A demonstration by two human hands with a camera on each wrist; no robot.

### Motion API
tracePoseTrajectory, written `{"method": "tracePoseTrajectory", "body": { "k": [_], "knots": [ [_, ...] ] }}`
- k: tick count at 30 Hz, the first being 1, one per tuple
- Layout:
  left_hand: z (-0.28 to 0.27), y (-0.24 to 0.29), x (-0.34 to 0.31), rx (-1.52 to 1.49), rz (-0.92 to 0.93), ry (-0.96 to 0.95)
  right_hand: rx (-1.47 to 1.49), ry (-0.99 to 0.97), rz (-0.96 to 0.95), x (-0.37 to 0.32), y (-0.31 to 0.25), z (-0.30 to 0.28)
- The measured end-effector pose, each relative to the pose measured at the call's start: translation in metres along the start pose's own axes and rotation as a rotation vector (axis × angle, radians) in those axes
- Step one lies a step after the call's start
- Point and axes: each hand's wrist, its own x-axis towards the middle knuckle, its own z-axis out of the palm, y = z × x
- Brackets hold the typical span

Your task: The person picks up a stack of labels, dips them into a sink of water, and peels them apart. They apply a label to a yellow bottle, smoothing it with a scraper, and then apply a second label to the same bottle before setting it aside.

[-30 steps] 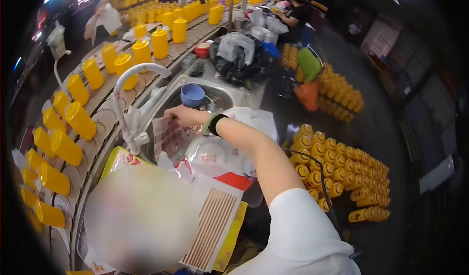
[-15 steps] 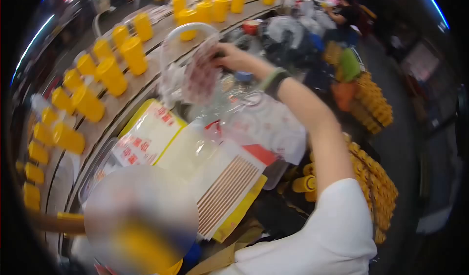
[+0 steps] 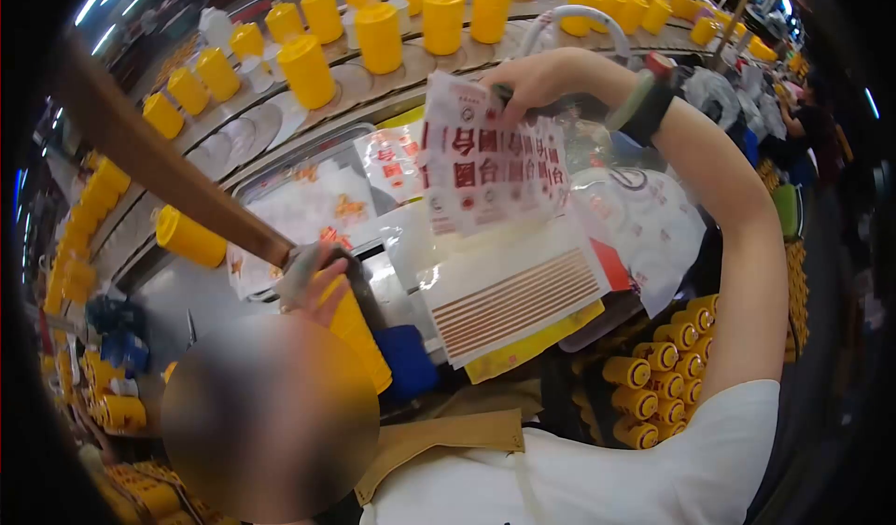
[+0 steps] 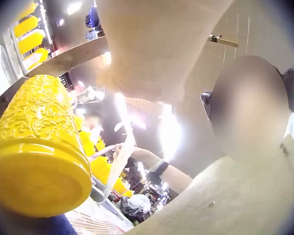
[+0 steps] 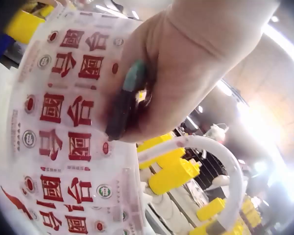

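Observation:
In the head view, the right hand [image 3: 546,77] pinches a translucent sheet [image 3: 495,166] with red printed characters, hanging above a stack of papers [image 3: 523,301]. The right wrist view shows its fingers curled, with a narrow dark object [image 5: 122,107], teal at one end, against the sheet [image 5: 63,147]. The left hand [image 3: 322,292], partly behind a blurred patch, is at the lower end of a brown wooden handle [image 3: 177,161]. Both sides of the hand [image 4: 152,49] show handle in the left wrist view. Just below is a yellow container [image 4: 39,142], over something blue [image 3: 408,362]; contact with the hand is unclear.
Yellow containers [image 3: 443,21] stand along the conveyor [image 3: 224,142] at the back. A white curved faucet [image 3: 569,12] rises behind the right hand. Printed bags [image 3: 644,226] lie to the right, above rows of containers [image 3: 667,385]. A tray [image 3: 252,184] holds papers.
The view has swung left. My right hand has lifted the sheet from the sink area, past the faucet, to above the papers. Fingers of my left hand now show beside the handle.

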Motion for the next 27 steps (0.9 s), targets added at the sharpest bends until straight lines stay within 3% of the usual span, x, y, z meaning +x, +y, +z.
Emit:
{"method": "tracePoseTrajectory", "body": {
  "k": [2,4,6,10,14,16,17,18,20,21,25,27],
  "knots": [
    [0.004,-0.014,0.009,-0.184,-0.265,0.037,-0.041,-0.027,-0.026,0.030,-0.020,0.013],
    [0.012,-0.024,0.020,-0.164,-0.434,0.027,-0.174,-0.138,-0.047,0.058,-0.039,0.026],
    [0.023,-0.030,0.035,-0.253,-0.621,0.145,-0.200,-0.173,-0.040,0.083,-0.049,0.040],
    [0.024,-0.039,0.056,-0.285,-0.626,0.072,-0.154,-0.274,-0.044,0.136,-0.039,0.067],
    [0.019,-0.040,0.063,-0.262,-0.725,0.001,-0.108,-0.095,-0.099,0.138,-0.036,0.096],
    [0.025,-0.036,0.066,-0.263,-0.748,0.020,0.086,0.264,-0.230,0.109,-0.049,0.107],
    [0.029,-0.034,0.068,-0.221,-0.766,0.043,0.055,0.413,-0.421,0.130,-0.029,0.117],
    [0.034,-0.028,0.069,-0.224,-0.768,0.045,0.054,0.409,-0.422,0.121,-0.035,0.117],
    [0.041,-0.019,0.070,-0.228,-0.725,0.110,0.223,0.143,-0.156,0.080,-0.066,0.120],
    [0.039,-0.024,0.072,-0.227,-0.727,0.114,0.164,0.103,-0.159,0.062,-0.078,0.127],
    [0.037,-0.036,0.079,-0.214,-0.737,0.108,0.174,0.211,-0.144,0.043,-0.097,0.186],
    [0.038,-0.039,0.081,-0.140,-0.749,0.138,0.221,0.369,-0.162,0.060,-0.089,0.210]
  ]
}}
